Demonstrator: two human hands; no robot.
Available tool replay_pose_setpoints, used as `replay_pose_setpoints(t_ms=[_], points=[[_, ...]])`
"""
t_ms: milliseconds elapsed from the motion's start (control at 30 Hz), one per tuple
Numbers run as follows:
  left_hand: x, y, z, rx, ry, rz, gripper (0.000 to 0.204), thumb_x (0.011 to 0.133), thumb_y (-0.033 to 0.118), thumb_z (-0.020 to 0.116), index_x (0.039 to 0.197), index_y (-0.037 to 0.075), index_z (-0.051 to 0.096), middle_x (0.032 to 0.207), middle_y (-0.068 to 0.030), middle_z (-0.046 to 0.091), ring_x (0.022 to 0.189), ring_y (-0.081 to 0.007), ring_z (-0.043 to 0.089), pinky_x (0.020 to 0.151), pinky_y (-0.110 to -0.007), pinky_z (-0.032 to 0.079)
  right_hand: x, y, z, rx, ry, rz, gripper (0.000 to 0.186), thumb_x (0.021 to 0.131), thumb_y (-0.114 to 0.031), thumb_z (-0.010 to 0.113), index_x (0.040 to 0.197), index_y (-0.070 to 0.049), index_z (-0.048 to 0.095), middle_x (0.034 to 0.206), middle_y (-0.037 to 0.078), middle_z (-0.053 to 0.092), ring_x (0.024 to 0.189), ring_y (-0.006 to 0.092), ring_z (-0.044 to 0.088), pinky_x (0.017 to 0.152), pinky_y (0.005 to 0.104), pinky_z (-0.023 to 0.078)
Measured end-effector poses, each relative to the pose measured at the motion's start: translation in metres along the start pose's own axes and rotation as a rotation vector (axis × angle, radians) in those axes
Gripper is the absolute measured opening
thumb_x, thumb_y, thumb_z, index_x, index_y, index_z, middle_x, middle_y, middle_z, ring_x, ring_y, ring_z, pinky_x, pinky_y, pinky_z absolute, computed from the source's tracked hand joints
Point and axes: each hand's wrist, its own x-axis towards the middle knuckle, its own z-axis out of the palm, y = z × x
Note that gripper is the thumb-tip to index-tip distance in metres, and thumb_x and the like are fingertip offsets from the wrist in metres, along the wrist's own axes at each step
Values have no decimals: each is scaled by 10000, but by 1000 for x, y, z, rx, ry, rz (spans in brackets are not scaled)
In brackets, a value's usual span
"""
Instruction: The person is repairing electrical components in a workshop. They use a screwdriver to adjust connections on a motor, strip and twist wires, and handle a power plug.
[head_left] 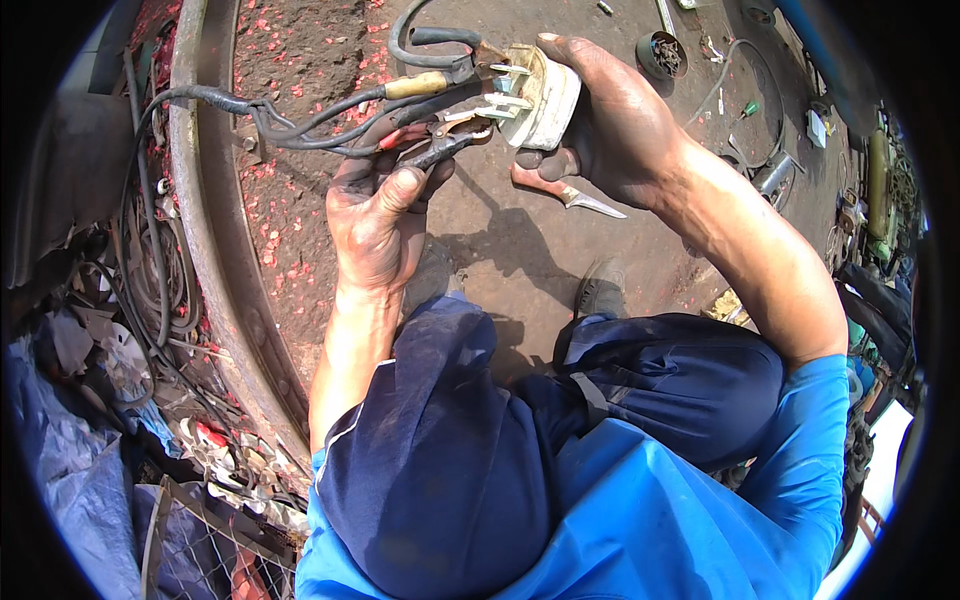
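Round white plastic plug (545,95) gripped by right hand (610,120), left hand (378,215) clasping slim metal pliers (445,140)

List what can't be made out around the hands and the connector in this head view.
- Pliers: handles buried in the left hand.
- White connector: far face covered by the right hand.
- Black cables: far ends lost in clutter at the left rim.
- Small pot: contents too small.

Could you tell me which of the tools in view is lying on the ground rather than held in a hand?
The red-handled tool with a pointed metal tip lies on the ground below the right hand; the pliers are gripped in the left hand.
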Motion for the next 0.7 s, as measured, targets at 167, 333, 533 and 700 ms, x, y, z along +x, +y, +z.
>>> replay_pose_setpoints(t_ms=[167, 333, 533, 700], points=[[4, -2, -2, 7, -57, 65, 521, 882, 55, 750, 1367, 17, 562, 1326, -224, 612, 1163, -302, 656, 939, -413, 607, -2, -7, 3, 67, -81, -35, 500, 1063, -447, 391, 1285, -19, 523, 995, 147, 674, 709, 208, 690, 512, 320, 618], [5, -3, -1, -25, -40, 56, 540, 886, 53, 745, 1385, 16, 545, 1332, -207, 612, 1155, -291, 660, 927, -391, 614, 13, -3, -4, 153, 23, 118, 427, 1019, -428, 407, 1097, -72, 629, 916, 105, 699, 783, 192, 676, 598, 352, 567], [3, -3, 4, -21, -16, 85, 543, 903, 59, 728, 1408, 49, 528, 1359, -151, 588, 1164, -282, 649, 937, -354, 609, 10, -10, -4, 156, -27, 181, 401, 1022, -401, 388, 1061, -84, 630, 833, 61, 688, 651, 184, 647, 440, 315, 499], [4, -6, 3, -45, -25, 115, 513, 908, 54, 722, 1380, 9, 528, 1307, -192, 615, 1124, -293, 674, 912, -395, 623, 12, 0, -1, 215, -33, 88, 353, 1040, -339, 390, 1017, -89, 639, 821, 48, 673, 693, 168, 640, 559, 300, 484]])
